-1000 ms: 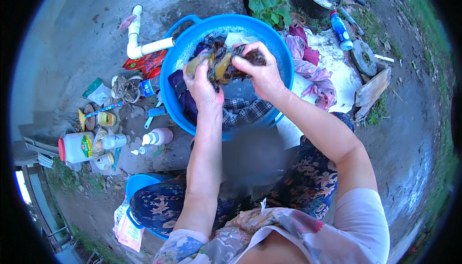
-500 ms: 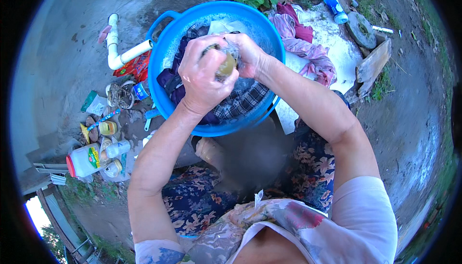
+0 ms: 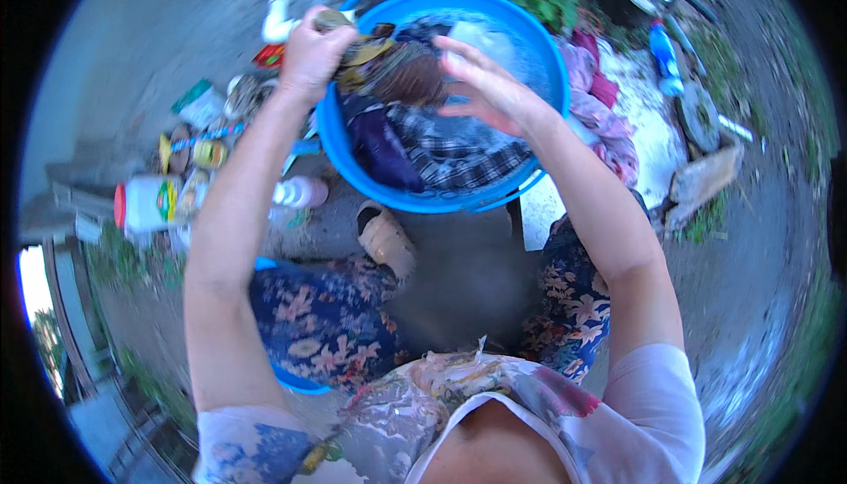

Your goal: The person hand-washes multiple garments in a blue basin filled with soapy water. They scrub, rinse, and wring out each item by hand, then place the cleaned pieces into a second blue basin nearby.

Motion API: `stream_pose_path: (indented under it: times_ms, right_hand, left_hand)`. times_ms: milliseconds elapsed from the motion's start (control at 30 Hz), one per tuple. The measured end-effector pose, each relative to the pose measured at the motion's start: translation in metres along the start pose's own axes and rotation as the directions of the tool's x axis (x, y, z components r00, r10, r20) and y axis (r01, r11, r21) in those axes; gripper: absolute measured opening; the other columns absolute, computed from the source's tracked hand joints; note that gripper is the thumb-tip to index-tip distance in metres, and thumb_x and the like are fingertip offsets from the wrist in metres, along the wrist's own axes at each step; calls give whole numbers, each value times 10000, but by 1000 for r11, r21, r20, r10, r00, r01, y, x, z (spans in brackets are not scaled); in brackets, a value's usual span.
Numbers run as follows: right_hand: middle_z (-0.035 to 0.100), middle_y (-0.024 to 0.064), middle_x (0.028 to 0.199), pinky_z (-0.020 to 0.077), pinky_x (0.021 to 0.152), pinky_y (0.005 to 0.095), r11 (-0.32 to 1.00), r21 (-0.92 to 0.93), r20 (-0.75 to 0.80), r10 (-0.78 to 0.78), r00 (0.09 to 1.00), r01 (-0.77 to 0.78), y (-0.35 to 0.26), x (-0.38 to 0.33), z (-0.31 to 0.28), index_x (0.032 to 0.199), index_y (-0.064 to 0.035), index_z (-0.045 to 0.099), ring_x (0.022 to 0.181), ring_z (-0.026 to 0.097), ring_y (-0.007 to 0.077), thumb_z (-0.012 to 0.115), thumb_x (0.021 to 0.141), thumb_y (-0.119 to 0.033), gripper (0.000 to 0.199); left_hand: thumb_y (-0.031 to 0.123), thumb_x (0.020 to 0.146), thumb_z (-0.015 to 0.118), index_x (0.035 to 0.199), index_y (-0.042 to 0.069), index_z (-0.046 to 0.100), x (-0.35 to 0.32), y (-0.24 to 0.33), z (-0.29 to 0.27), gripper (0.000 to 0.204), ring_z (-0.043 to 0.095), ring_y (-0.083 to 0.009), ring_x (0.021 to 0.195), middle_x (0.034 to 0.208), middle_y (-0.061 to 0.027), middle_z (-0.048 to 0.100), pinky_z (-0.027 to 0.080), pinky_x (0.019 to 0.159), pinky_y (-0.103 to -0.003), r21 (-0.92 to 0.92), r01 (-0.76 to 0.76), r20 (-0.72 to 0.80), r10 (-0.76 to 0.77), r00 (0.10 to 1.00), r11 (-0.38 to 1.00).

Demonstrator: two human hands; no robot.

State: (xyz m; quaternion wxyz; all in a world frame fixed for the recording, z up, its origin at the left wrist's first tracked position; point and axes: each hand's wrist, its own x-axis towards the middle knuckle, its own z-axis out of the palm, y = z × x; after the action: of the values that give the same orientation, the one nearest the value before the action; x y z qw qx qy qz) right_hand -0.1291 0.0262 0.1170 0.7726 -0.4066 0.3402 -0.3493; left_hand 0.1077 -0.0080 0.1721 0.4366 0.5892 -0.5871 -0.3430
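A blue basin [image 3: 329,135] of sudsy water stands in front of me, holding a purple cloth [image 3: 388,149], a dark plaid cloth [image 3: 472,165] and something white [image 3: 485,43] among the suds. My left hand [image 3: 313,53], over the basin's left rim, is closed on one end of a brown and yellow patterned cloth [image 3: 401,74]. The cloth stretches rightward above the water, slightly blurred. At its right end, my right hand [image 3: 490,91] has its fingers spread; whether they touch the cloth I cannot tell.
Left of the basin are a white pipe [image 3: 281,7], a red-lidded white tub [image 3: 146,203], a pale pink bottle [image 3: 309,191] and several small containers. Pink clothes [image 3: 613,144] lie on a white slab at right, with a blue bottle [image 3: 666,65] and a wooden board [image 3: 706,180] beyond.
My hands were together around the bunched cloth over the basin. They have parted: the left has moved left with the cloth, the right has opened, and the cloth is spread out. The view has shifted.
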Motion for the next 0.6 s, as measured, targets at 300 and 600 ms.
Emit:
stream_pose_path:
  times_ms: [300, 600]
  right_hand:
    - [608, 148, 1084, 437, 853, 416, -235, -956, 89, 332, 939, 173, 83, 4, -39, 1083, -116, 575, 1041, 561, 320, 713, 643, -348, 516]
    - [567, -3, 708, 392, 658, 241, 584, -763, 28, -401, 916, 279, 0, -4, -1, 800, -11, 617, 684, 480, 92, 668, 733, -24, 85]
  left_hand:
    - [167, 658, 672, 872, 42, 574, -205, -11, -275, 266, 546, -140, 744, 821, -43, 598, 452, 676, -301, 314, 439, -251, -372, 894, 842]
    - [494, 807, 583, 1260, 37, 480, -361, -123, -270, 652, 355, -340, 1270, 1300, -220, 447, 306, 1038, -421, 665, 522, -299, -450, 842, 535]
